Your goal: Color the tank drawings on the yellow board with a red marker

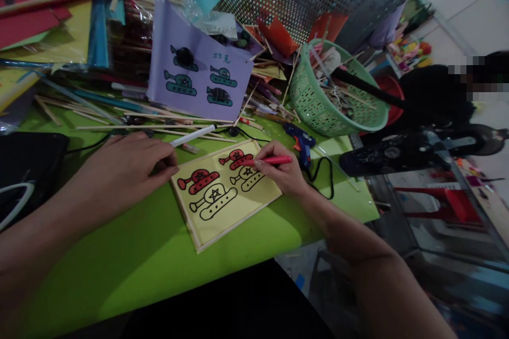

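- We see the right hand (pixel 283 176) closed around a red marker (pixel 274 160). Its tip is on the upper right tank drawn on the yellow card (pixel 222 206), which lies askew near the right front edge of the bench (pixel 131 259).
- The left hand (pixel 131 167) presses its fingertips on the card's left corner and seems to pinch a white pen (pixel 193 135) as well. If that pressure eases, we think the card could swivel under a stroke and red would cross the black outlines.
- The heel of the right hand rests on the card, just beside the coloured tanks. We judge that fresh ink could smear if it slides across them.
- The white pen juts towards the sticks (pixel 119 127) scattered along the back. A twist of the left hand could knock them onto the card.
- A blue glue gun (pixel 302 145) and its black cable (pixel 331 175) lie just behind the right hand. We reckon a snagged wrist could jerk the marker.
- The card's near corner sits close to the bench's front edge, so a hard push might slide it off.
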{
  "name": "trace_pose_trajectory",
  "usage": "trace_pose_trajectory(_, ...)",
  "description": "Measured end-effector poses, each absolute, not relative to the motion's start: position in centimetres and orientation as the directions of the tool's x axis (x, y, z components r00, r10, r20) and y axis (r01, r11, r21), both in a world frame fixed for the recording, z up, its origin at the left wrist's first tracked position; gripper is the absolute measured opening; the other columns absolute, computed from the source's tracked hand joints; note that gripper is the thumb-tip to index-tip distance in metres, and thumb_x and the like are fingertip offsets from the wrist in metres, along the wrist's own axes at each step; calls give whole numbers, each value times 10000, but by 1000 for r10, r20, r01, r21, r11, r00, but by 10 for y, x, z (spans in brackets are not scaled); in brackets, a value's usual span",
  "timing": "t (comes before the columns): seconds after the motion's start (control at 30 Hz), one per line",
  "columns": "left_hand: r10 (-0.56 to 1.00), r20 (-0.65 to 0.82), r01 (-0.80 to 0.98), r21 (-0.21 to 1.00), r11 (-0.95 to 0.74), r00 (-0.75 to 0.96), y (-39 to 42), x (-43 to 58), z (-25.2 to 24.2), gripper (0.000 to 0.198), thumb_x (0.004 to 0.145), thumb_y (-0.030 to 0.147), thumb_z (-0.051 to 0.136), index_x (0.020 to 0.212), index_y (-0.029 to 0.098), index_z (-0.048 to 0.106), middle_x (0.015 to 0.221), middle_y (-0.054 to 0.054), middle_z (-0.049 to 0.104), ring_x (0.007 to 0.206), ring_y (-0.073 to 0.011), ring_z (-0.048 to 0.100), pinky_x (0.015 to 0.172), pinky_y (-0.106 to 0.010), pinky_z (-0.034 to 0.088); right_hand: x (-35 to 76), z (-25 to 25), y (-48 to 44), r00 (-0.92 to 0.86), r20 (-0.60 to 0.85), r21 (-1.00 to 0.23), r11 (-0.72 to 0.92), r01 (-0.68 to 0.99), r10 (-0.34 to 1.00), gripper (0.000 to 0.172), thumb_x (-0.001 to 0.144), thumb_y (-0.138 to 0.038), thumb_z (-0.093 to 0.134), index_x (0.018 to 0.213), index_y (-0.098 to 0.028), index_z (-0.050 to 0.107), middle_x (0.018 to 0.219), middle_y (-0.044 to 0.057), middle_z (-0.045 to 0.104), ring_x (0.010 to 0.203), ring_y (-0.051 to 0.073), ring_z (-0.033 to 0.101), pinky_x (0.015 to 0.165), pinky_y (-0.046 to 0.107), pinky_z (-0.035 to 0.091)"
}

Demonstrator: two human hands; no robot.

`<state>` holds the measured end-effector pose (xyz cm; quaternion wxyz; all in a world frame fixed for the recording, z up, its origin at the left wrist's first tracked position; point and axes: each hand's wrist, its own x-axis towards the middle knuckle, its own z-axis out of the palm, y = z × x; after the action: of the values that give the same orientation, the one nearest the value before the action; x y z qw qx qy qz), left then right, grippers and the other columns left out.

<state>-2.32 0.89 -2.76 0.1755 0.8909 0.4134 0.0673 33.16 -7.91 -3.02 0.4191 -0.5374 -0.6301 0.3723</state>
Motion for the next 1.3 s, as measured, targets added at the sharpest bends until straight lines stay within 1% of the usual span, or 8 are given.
trace_pose_trajectory(0.23,763,-32,722,351,-596,645,10,-24,-29,210,985,425,582,849,315,698,852,-38,773,952,-332,674,839,-451,421,334,-33,-80,-59,131,-923,144,358,990,271,1005,-471,876,936,-246,740,880,14,735,786,191,696,709,349,537)
trace_pose_trajectory(0.4,767,-3,712,375,-593,641,9,-24,-32,264,993,470,532,839,321,686,839,-44,761,952,-341,671,834,-460,409,334,-33,-80,-51,141,-923,150,354,989,213,992,-414,871,942,-252,742,877,13,738,790,196,699,719,360,536)
trace_pose_trajectory(0.53,773,-5,715,384,-584,635,10,-24,-33,323,1007,518,497,823,323,677,839,-51,765,957,-347,673,831,-463,407,333,-33,-79,-62,137,-929,150,340,989,219,995,-427,877,957,-254,749,883,10,737,796,193,701,723,359,535)
trace_pose_trajectory(0.73,767,-9,713,375,-593,642,11,-25,-33,299,997,499,506,853,327,704,852,-49,773,961,-344,678,837,-463,408,333,-35,-78,-42,149,-920,154,359,988,284,998,-487,894,957,-251,742,874,2,732,778,184,698,709,348,529)
trace_pose_trajectory(0.9,771,-9,718,374,-587,636,11,-23,-33,320,989,512,487,844,327,704,850,-55,778,962,-345,679,834,-468,415,333,-35,-78,-40,152,-920,156,358,988,323,977,-529,917,944,-252,753,861,2,732,761,180,683,683,341,522)
trace_pose_trajectory(1.13,767,8,708,376,-597,642,11,-24,-32,341,989,532,481,838,331,711,838,-51,787,951,-342,691,827,-465,418,337,-37,-76,164,198,-960,157,234,966,355,972,-566,898,932,-272,702,784,-23,693,659,160,604,601,309,470)
trace_pose_trajectory(1.2,771,10,713,374,-593,637,11,-25,-32,343,989,532,479,828,331,706,830,-53,785,952,-345,695,822,-465,419,339,-36,-75,167,185,-961,143,238,969,352,961,-542,906,908,-269,690,770,-25,683,659,161,602,604,308,463)
trace_pose_trajectory(1.3,764,5,706,378,-599,646,12,-25,-33,322,980,524,492,843,332,711,828,-48,787,935,-340,690,811,-461,421,340,-36,-74,120,168,-954,130,270,979,283,950,-447,906,892,-260,703,782,-15,689,696,169,617,633,315,465)
